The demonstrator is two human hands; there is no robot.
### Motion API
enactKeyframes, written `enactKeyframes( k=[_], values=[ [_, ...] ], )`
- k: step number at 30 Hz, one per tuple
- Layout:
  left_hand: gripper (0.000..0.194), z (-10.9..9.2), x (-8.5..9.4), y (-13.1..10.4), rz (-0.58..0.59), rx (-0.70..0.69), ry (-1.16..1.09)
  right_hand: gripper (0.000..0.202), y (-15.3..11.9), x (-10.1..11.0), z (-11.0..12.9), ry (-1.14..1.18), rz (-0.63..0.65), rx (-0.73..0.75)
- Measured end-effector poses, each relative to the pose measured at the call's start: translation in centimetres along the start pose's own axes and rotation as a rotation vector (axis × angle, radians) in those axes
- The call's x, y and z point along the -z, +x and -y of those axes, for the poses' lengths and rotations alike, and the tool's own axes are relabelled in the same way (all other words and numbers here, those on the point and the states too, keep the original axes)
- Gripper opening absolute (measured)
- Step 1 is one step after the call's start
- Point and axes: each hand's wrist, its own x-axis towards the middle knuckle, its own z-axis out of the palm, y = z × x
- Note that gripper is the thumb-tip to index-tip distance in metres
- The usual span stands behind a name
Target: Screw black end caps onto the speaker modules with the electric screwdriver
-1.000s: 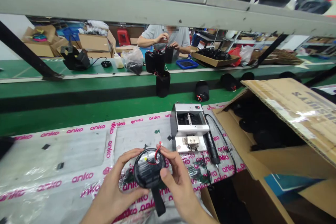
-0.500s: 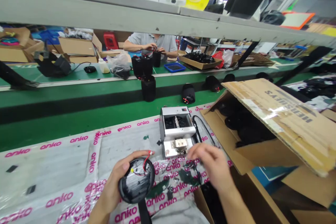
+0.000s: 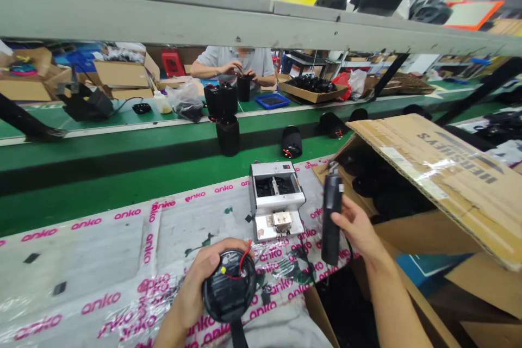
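Note:
My left hand (image 3: 196, 283) is wrapped round the edge of a round black plastic part (image 3: 229, 291). Short red wires and a small yellow piece lie on its upper face, and a black strap (image 3: 237, 333) hangs from its lower edge. On the right, my right hand (image 3: 359, 223) grips a black electric screwdriver (image 3: 332, 223) with a metal hook at its upper end. The screwdriver is upright, and its bit end is not clearly seen. Between the hands, farther back, stands a silver screw feeder (image 3: 277, 201) with an open top.
Plastic wrap with pink lettering covers the work surface (image 3: 110, 250). A cardboard box (image 3: 432, 228) with black parts stands at right. Behind runs a green conveyor belt (image 3: 163, 168) bearing black cylinders (image 3: 291, 141). A shelf beam (image 3: 204, 22) crosses above; a co-worker (image 3: 236, 68) sits opposite.
My right hand, empty before near the screw feeder, has moved right and now grips the electric screwdriver. My left hand has shifted slightly right with the round part.

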Motion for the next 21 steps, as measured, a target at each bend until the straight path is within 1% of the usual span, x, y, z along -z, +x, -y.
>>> enactKeyframes(
  k=[1,2,4,5,7,8,9,10,12,15,17,19,20,21],
  values=[
    [0.064,0.0,-0.1,0.1,0.002,0.0,-0.007,0.083,-0.7,-0.1,0.9,0.062,-0.021,0.034],
    [0.063,0.0,-0.1,0.1,0.003,0.0,-0.017,0.085,-1.4,-0.4,2.0,0.131,-0.047,0.068],
    [0.061,0.0,-0.2,0.2,0.009,-0.002,-0.031,0.078,-2.5,-1.4,4.4,0.315,-0.048,0.13],
    [0.061,0.0,-0.2,0.3,0.013,-0.004,-0.033,0.074,-2.9,-2.1,5.7,0.43,-0.007,0.163],
    [0.061,0.0,-0.2,0.2,0.02,-0.014,-0.03,0.074,-3.2,-3.5,8.3,0.589,0.156,0.23],
    [0.061,0.1,-0.2,0.2,0.02,-0.021,-0.028,0.074,-3.3,-4.2,9.4,0.608,0.236,0.261],
    [0.061,0.2,-0.2,0.1,0.018,-0.025,-0.028,0.074,-3.2,-5.0,10.1,0.584,0.289,0.285],
    [0.061,0.2,-0.1,0.1,0.018,-0.027,-0.029,0.075,-3.1,-5.7,10.5,0.548,0.31,0.305],
    [0.06,0.3,-0.1,0.1,0.024,-0.03,-0.033,0.081,-3.0,-7.3,10.1,0.497,0.308,0.326],
    [0.059,0.2,-0.2,0.1,0.039,-0.032,-0.042,0.085,-2.8,-9.2,7.7,0.494,0.316,0.352],
    [0.058,-0.1,-0.4,0.1,0.049,-0.041,-0.044,0.086,-2.8,-9.9,6.3,0.519,0.313,0.355],
    [0.058,-0.5,-0.6,0.2,0.053,-0.055,-0.039,0.087,-2.5,-10.0,5.8,0.551,0.326,0.295],
    [0.058,-0.6,-0.7,0.2,0.052,-0.061,-0.037,0.086,-2.2,-9.9,5.9,0.566,0.352,0.239],
    [0.058,-0.7,-0.7,0.3,0.051,-0.065,-0.04,0.084,-1.8,-9.6,6.2,0.58,0.405,0.185]
  ],
)
